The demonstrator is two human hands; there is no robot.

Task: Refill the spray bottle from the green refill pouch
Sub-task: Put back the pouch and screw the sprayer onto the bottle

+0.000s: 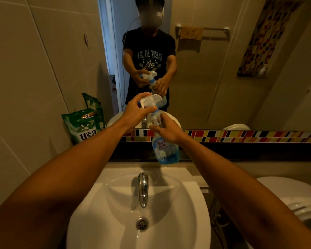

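A clear spray bottle (166, 151) with a blue label hangs upright in the air above the back of the sink. My right hand (166, 129) grips its neck. My left hand (138, 112) is closed around the white trigger head (152, 101) at the top of the bottle. A little liquid shows at the bottle's bottom. The green refill pouch (83, 125) stands on the ledge at the left, leaning against the tiled wall, apart from both hands.
A white sink (187, 203) with a chrome tap (143, 188) lies directly below the bottle. A mirror fills the wall ahead, above a coloured tile strip (241, 136). A white toilet (294, 200) stands at the right.
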